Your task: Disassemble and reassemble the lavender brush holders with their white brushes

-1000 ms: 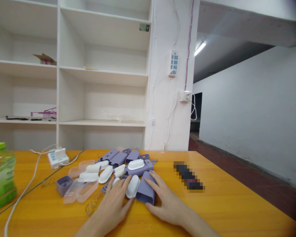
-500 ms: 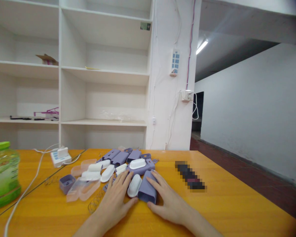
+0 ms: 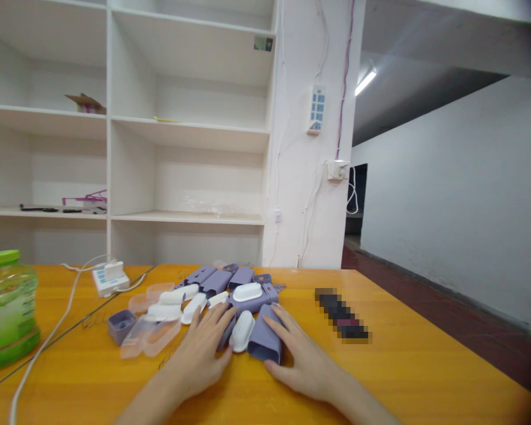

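One hollow purple shell (image 3: 262, 337) is lying on the tabletop (image 3: 380, 378), open end toward the wearer; the right hand (image 3: 305, 357), thumb and fingers apart, is touching its right side, though whether it is gripping cannot be told. The left hand (image 3: 206, 348) is arching over a purple piece (image 3: 227, 334), grip likewise unclear. A white oval part (image 3: 242, 331) is lying between that piece and the shell.

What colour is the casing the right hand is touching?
The casing is muted purple, best seen in the head view.
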Motion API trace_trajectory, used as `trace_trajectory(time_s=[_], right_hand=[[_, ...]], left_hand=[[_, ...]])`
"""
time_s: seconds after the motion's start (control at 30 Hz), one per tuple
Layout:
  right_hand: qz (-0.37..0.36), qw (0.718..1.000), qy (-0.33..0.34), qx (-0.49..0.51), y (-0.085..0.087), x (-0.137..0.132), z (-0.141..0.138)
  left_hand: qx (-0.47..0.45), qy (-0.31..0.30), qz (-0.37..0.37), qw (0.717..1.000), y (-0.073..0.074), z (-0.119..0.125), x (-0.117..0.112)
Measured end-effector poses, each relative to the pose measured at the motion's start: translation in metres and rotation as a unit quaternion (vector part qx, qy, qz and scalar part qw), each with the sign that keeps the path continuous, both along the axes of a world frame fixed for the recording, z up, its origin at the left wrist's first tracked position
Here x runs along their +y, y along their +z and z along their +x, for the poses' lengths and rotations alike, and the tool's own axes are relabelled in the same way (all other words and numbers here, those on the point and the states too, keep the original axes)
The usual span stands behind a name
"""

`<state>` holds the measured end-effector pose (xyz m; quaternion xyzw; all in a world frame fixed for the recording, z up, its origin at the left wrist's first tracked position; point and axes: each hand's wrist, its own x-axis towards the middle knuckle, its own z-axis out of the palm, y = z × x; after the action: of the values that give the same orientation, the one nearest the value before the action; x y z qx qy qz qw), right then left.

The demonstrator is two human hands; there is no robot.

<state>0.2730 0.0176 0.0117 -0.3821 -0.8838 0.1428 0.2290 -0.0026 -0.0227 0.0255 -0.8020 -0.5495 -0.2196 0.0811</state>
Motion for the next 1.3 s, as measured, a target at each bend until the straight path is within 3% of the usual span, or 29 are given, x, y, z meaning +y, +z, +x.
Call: trace_trajectory(time_s=[0.13,0.27,0.6,0.7,0.8,0.83,0.9,0.97,1.03,1.1,1.17,1.3], right_hand=[[-0.02,1.0,-0.002,0.003,0.001,-0.001,0.001],[-0.046,0.999,-0.004,-0.003,0.005,-0.004,0.002],[-0.044,0.999,-0.007,-0.017,0.003,-0.009,0.0],[-0.017,1.0,0.008,-0.022,0.007,-0.01,0.0],[0.056,0.997,0.046,0.016,0.015,-0.015,-0.001],[0.083,0.994,0.061,0.041,0.018,-0.017,-0.003],[0.111,0.985,0.087,0.099,0.021,-0.025,-0.009],[0.078,0.979,0.102,0.161,0.019,-0.033,-0.018],[-0.002,0.968,0.097,0.23,0.013,-0.038,-0.028],[-0.061,0.955,0.077,0.28,0.006,-0.04,-0.037],[-0.075,0.949,0.069,0.297,0.003,-0.041,-0.042],[-0.115,0.923,0.071,0.36,0.007,-0.038,-0.043]], left_hand=[[0.024,0.112,-0.051,0.992,0.026,-0.014,0.0],[0.015,0.184,-0.114,0.976,0.03,-0.029,0.001],[-0.025,0.173,-0.165,0.971,0.012,-0.039,-0.004],[-0.053,0.199,-0.148,0.967,0.018,-0.042,0.0],[-0.089,0.211,-0.09,0.969,0.03,-0.038,0.002],[-0.118,0.187,-0.063,0.973,0.033,-0.033,0.001],[-0.209,0.08,-0.023,0.974,0.031,-0.016,-0.003],[-0.314,-0.071,-0.031,0.946,0.02,0.006,-0.01],[-0.359,-0.168,-0.079,0.915,0.002,0.03,-0.018],[-0.393,-0.208,-0.106,0.889,-0.015,0.051,-0.024],[-0.427,-0.233,-0.125,0.865,-0.027,0.064,-0.028],[-0.466,-0.244,-0.132,0.84,-0.032,0.072,-0.029]])
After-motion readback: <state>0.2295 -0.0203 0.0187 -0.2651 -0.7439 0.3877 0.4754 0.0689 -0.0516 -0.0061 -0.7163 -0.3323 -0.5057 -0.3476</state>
